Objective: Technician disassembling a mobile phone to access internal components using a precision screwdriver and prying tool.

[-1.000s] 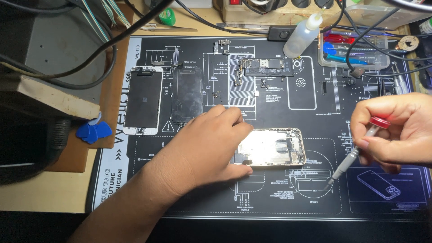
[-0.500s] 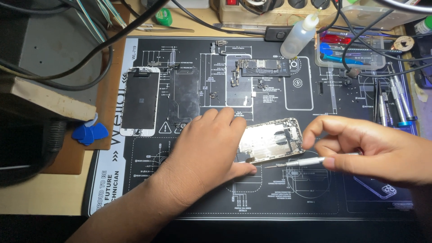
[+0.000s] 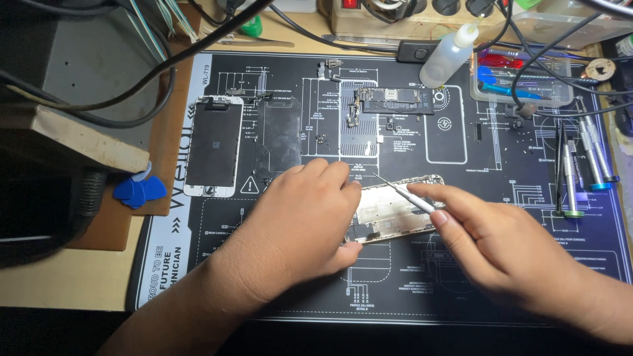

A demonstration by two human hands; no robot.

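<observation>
An opened phone housing [image 3: 395,212] lies on a black repair mat [image 3: 461,165] with white diagrams. My left hand [image 3: 300,221] rests on the housing's left end and pins it to the mat, thumb under its lower edge. My right hand [image 3: 501,244] grips a thin silver screwdriver [image 3: 403,195], its tip pointing up-left over the housing's top left corner, close to my left fingertips. The housing's left part is hidden under my left hand.
A white phone screen [image 3: 212,145] and a dark shield plate [image 3: 280,135] lie at the mat's left. A logic board [image 3: 394,100] sits at top centre beside a clear squeeze bottle [image 3: 448,56]. Spare screwdrivers [image 3: 580,165] lie at right, blue picks [image 3: 137,190] at left, cables across the top.
My right hand moved left from the mat's right side to the housing and turned the screwdriver so its tip now points up-left. My left hand stayed on the housing.
</observation>
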